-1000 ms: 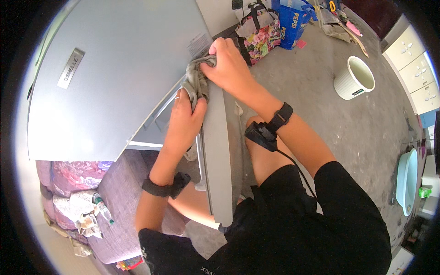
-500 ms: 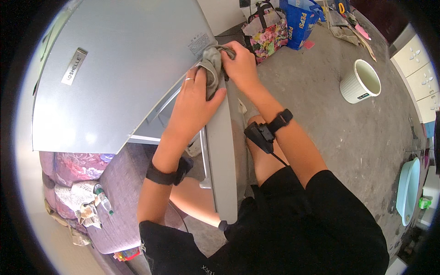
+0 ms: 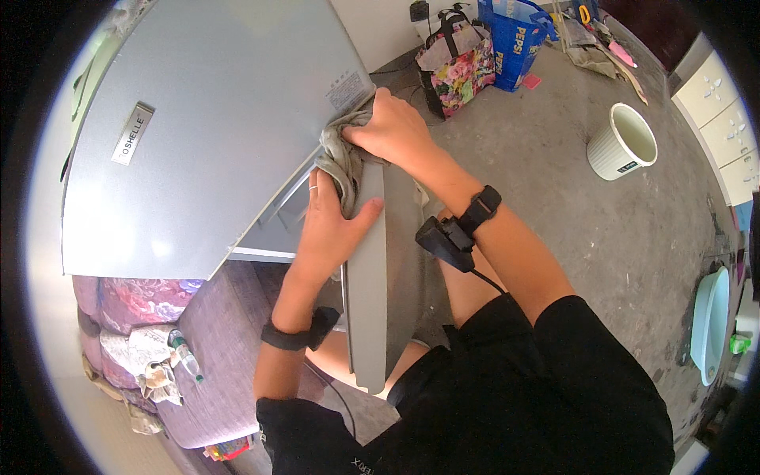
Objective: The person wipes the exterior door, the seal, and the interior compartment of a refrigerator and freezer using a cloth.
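Note:
A crumpled grey-green cloth (image 3: pixel 340 168) lies over the top end of an open silver-grey door (image 3: pixel 366 277), beside the corner of a refrigerator's upper door (image 3: pixel 214 134). My right hand (image 3: pixel 397 134) grips the far end of the cloth, thumb pressed into it. My left hand (image 3: pixel 331 233), with a ring on one finger, holds the cloth's near end. Its fingers reach over the inner side of the open door and its thumb rests on the door's edge. Folds of cloth hide some fingertips.
A purple sofa (image 3: pixel 210 356) with a plastic bottle (image 3: pixel 187 356) stands at left. Beyond the door are a floral bag (image 3: pixel 467 75) and a blue bag (image 3: pixel 514 43). A pale bin (image 3: pixel 609 154) and a light-blue basin (image 3: pixel 707 324) are at right. My legs flank the open door.
Both hands and the cloth have shifted a little nearer and to the left along the door's top. The open door's near end has swung slightly left.

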`<state>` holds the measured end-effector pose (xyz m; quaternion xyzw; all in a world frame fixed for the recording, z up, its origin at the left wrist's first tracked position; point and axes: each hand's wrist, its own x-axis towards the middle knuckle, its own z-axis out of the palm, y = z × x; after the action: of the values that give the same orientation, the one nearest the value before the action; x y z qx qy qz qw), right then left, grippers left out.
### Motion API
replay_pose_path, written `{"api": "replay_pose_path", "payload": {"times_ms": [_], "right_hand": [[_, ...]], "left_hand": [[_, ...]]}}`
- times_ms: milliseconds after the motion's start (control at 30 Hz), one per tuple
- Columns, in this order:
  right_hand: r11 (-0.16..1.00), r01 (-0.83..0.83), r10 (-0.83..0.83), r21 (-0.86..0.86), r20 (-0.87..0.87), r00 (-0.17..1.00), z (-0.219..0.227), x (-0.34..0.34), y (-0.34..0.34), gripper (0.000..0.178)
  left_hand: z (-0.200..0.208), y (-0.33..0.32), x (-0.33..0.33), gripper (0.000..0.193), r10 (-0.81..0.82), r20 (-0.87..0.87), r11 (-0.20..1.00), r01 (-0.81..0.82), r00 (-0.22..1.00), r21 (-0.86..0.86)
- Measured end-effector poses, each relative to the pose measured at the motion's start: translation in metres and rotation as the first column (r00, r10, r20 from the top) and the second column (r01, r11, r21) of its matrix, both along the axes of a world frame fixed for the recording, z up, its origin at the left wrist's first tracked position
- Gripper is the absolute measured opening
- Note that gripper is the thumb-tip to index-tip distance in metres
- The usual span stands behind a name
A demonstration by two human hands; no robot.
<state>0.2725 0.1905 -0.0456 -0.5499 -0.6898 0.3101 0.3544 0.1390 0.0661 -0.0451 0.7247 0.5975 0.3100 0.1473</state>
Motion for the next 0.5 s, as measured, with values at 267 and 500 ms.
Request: {"api": "replay_pose_path", "payload": {"times_ms": [267, 500], "right_hand": [[0.99, -0.071, 0.073, 0.119, -0.018, 0.997, -0.015, 0.021, 0.025, 0.043], [0.94, -0.262, 0.263, 0.219, 0.024, 0.964, -0.011, 0.044, 0.052, 0.035]], "left_hand": [[-0.012, -0.001, 0.058, 0.075, 0.094, 0.229, 0.995, -0.096, 0.969, 0.0], [-0.014, 0.018, 0.062, 0.082, 0.048, 0.107, 0.979, -0.068, 0.993, 0.194]]}}
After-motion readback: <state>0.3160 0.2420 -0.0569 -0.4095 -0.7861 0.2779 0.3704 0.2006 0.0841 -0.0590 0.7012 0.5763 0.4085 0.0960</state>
